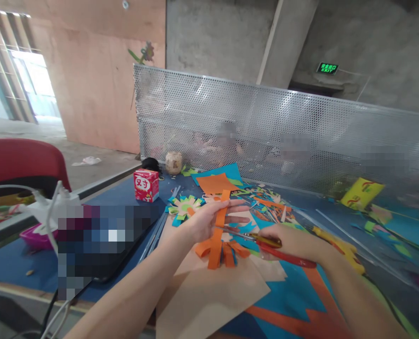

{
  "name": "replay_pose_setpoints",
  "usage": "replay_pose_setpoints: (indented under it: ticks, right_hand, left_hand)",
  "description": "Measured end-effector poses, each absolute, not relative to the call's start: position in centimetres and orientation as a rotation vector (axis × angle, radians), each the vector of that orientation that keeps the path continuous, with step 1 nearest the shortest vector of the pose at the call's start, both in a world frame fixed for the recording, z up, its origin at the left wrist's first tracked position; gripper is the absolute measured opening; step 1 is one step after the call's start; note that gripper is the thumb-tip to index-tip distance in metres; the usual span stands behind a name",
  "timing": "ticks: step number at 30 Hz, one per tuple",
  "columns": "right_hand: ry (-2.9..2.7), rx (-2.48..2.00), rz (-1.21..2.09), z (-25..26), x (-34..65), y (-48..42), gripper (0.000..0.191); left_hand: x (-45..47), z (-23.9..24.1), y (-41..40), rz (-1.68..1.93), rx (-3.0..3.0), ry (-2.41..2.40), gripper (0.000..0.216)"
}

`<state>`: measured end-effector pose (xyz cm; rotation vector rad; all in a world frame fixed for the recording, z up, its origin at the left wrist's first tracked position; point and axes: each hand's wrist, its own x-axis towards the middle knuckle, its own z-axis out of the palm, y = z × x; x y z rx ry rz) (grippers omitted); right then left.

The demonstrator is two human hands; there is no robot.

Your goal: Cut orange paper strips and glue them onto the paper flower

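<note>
My left hand [209, 220], fingers stretched toward the right, holds a long orange paper strip [221, 219] upright between thumb and fingers. In my right hand [287, 240] is a pair of scissors [262, 241] with red handles, its blades pointing left to the strip. Whether the blades touch the paper I cannot tell. Beneath the hands, an orange paper piece with curled, looped strips [227, 254] lies over beige paper [209, 296]. Left of my left hand lies a fringed paper flower [185, 208] in blue, cream and green.
A red box [146, 185], a jar [173, 162] and a dark blurred-out device [124, 254] lie to the left. Paper scraps [269, 202] cover the back. A yellow glue gun [340, 247] rests at right. A perforated metal divider [266, 127] borders the table.
</note>
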<state>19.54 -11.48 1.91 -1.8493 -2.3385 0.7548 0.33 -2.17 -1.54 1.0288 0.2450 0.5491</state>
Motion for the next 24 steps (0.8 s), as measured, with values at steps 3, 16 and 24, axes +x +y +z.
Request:
replay_pose_setpoints:
  ticks: [3,16,24]
  right_hand:
    - [-2.346,-1.841,0.748,2.1,19.4,-11.6,0.024]
    - [-2.375,-1.931,0.725,1.5,20.5,-11.3,0.038]
    - [-2.130,-2.103,0.654,0.3,23.3,-12.9,0.028]
  left_hand:
    - [0.5,-1.6,-2.2,0.556,1.063,0.287,0.033]
    - [0.6,-1.7,-2.2,0.584,1.191,0.306,0.035]
    - [1.1,-2.5,-0.4,0.955,1.543,0.688,0.025]
